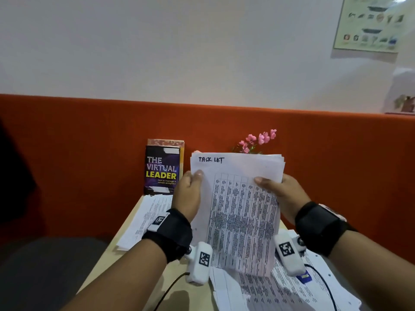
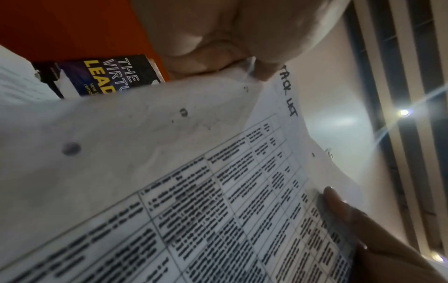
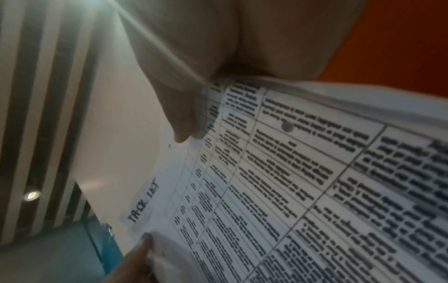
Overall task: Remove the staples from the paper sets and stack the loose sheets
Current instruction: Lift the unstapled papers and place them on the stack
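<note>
Head view: both hands clasping upright sheets

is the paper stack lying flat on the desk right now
No, both the left hand and the right hand hold the "TASK LIST" paper stack upright, raised above the desk.

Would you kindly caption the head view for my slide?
Both hands, left hand and right hand, hold a paper set upright over the desk.

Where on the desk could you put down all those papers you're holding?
Bare desk shows only near the left edge, between the left sheets and your left arm. Right of that is crowded: loose sheets under the bundle, and the book behind.
</note>
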A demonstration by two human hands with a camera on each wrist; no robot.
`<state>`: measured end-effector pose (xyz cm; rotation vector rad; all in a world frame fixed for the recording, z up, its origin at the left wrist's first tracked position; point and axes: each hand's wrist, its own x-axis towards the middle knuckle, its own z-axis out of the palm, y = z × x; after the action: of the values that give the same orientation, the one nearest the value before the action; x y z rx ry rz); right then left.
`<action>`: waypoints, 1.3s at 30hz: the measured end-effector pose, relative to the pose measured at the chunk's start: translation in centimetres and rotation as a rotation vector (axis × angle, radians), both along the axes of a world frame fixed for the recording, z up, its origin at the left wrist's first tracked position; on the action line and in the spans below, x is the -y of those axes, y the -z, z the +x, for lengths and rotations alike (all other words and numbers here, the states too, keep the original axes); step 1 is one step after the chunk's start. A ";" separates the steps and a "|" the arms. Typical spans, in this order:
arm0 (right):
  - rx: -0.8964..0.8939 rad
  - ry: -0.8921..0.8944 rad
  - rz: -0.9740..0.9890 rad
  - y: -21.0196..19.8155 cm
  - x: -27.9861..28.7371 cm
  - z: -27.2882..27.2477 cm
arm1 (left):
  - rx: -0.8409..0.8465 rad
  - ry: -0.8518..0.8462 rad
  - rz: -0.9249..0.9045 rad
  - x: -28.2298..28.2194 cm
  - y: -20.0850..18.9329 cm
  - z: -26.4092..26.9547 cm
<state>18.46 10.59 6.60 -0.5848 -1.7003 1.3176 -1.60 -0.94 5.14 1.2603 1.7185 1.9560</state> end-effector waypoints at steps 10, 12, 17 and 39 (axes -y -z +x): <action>0.403 0.613 1.083 -5.4 1.3 -2.1 | -0.181 -0.062 -0.006 -1.1 0.0 -0.9; 0.583 0.489 1.264 -6.7 2.8 -4.3 | -0.170 -0.048 -0.010 -1.3 0.0 -0.7; 0.746 0.312 1.258 -7.2 3.6 -8.5 | -0.214 -0.010 0.010 -0.6 -0.5 0.2; 0.320 0.249 1.025 -7.9 3.7 -9.3 | -0.139 -0.003 0.183 0.0 -1.7 -0.3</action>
<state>9.19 6.92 14.48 -0.3653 -2.1791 0.0765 -1.85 -0.92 6.88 1.4886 1.6329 2.1132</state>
